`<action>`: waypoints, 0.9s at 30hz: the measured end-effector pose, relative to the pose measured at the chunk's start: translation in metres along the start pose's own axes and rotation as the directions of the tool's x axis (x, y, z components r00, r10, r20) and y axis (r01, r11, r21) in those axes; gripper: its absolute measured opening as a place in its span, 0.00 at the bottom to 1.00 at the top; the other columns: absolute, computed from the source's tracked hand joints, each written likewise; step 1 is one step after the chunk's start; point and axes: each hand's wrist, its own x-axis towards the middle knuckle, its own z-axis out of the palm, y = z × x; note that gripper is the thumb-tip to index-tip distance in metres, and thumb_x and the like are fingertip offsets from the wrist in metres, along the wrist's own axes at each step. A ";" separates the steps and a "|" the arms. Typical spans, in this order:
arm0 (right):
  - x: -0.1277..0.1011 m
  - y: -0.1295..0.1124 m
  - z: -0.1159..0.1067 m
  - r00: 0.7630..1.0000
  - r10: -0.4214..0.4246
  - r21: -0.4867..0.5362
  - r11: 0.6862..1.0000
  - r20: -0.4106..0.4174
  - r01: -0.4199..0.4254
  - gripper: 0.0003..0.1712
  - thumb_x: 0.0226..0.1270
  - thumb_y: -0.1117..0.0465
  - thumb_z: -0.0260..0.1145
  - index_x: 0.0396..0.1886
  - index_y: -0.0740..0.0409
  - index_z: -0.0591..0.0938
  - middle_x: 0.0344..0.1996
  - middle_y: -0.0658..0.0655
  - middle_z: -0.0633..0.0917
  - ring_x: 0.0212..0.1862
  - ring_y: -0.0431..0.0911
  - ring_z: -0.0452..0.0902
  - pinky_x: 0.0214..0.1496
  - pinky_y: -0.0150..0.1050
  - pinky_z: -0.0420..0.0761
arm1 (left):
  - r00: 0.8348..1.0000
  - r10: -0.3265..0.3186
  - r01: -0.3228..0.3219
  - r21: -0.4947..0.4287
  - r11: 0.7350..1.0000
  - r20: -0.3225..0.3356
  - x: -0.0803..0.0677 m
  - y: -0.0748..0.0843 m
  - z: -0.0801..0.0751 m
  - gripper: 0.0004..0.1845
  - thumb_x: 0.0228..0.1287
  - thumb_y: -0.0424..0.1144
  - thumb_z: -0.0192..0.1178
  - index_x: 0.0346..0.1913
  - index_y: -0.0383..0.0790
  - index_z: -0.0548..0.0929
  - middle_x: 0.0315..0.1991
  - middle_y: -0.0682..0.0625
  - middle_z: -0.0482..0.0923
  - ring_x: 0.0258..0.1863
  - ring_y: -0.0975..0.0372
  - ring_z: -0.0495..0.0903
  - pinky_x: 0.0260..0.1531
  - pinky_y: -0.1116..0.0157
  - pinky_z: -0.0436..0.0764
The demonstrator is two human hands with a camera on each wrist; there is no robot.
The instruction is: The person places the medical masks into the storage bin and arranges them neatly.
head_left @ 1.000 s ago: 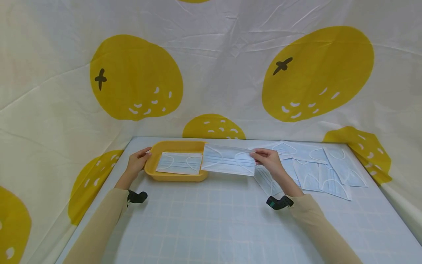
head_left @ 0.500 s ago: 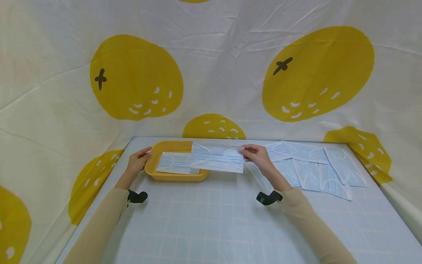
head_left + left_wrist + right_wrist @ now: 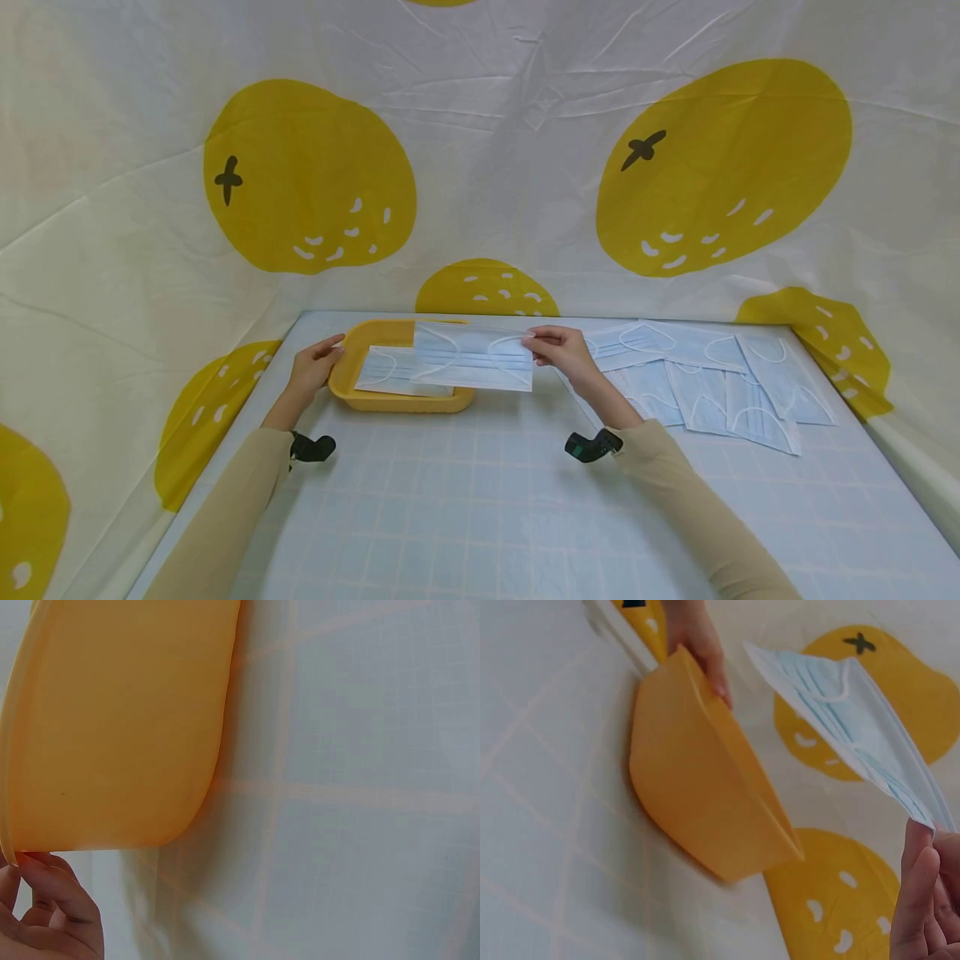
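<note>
A blue face mask [image 3: 472,357] is pinched at its right edge by the right hand [image 3: 558,350] and held just above the yellow tray [image 3: 352,392], whose left rim is gripped by the left hand [image 3: 313,367], apparently for steadiness.

Soft, even light fills the scene, bright without glare. Shadows are faint: a pale one lies under the held face mask [image 3: 472,367] on the surface [image 3: 480,517], another beside the yellow tray [image 3: 120,727] in the left wrist view. The head view is sharp, with the backdrop [image 3: 480,125] bowing slightly toward the edges. Both wrist views are softer; the fingers [image 3: 919,900] at the frame edge are out of focus.
</note>
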 end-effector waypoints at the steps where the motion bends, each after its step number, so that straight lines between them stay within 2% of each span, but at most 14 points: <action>1: 0.001 0.000 0.002 1.000 0.001 0.004 1.000 0.003 -0.001 0.21 0.65 0.60 0.67 0.53 0.69 0.80 0.27 0.43 0.85 0.27 0.37 0.77 0.33 0.25 0.81 | 1.000 -0.003 0.003 0.000 1.000 0.000 0.000 0.000 0.000 0.25 0.74 0.45 0.49 0.71 0.46 0.67 0.59 0.42 0.68 0.35 0.69 0.72 0.29 0.77 0.78; 12: 0.012 -0.007 0.024 1.000 -0.009 0.002 1.000 0.027 0.009 0.20 0.64 0.59 0.67 0.52 0.66 0.81 0.29 0.47 0.85 0.29 0.40 0.77 0.34 0.25 0.80 | 1.000 -0.019 0.019 0.005 1.000 -0.004 0.000 0.000 -0.001 0.25 0.74 0.45 0.49 0.71 0.47 0.66 0.62 0.40 0.67 0.38 0.65 0.72 0.30 0.77 0.78; 16: 0.015 -0.009 0.031 1.000 -0.002 0.026 1.000 0.028 0.001 0.20 0.64 0.60 0.68 0.52 0.68 0.81 0.28 0.46 0.85 0.28 0.39 0.77 0.32 0.24 0.80 | 1.000 -0.015 0.016 0.005 1.000 -0.003 0.000 0.000 -0.001 0.25 0.74 0.45 0.49 0.71 0.47 0.66 0.60 0.41 0.68 0.37 0.66 0.72 0.29 0.77 0.78; 22: 0.022 -0.005 0.042 1.000 0.018 0.033 0.999 0.015 -0.019 0.18 0.64 0.60 0.68 0.50 0.66 0.82 0.30 0.48 0.86 0.30 0.44 0.79 0.32 0.25 0.80 | 1.000 -0.020 0.020 -0.001 1.000 -0.006 -0.001 0.002 0.000 0.25 0.74 0.45 0.50 0.71 0.46 0.67 0.57 0.44 0.68 0.36 0.67 0.71 0.28 0.77 0.77; 27: 0.028 -0.005 0.049 0.999 0.037 0.044 0.998 0.017 -0.037 0.18 0.64 0.60 0.68 0.50 0.66 0.82 0.29 0.48 0.85 0.28 0.41 0.78 0.31 0.25 0.80 | 1.000 -0.028 0.028 -0.001 1.000 -0.001 -0.002 0.004 0.000 0.25 0.74 0.44 0.49 0.71 0.46 0.66 0.59 0.42 0.68 0.37 0.66 0.71 0.28 0.77 0.77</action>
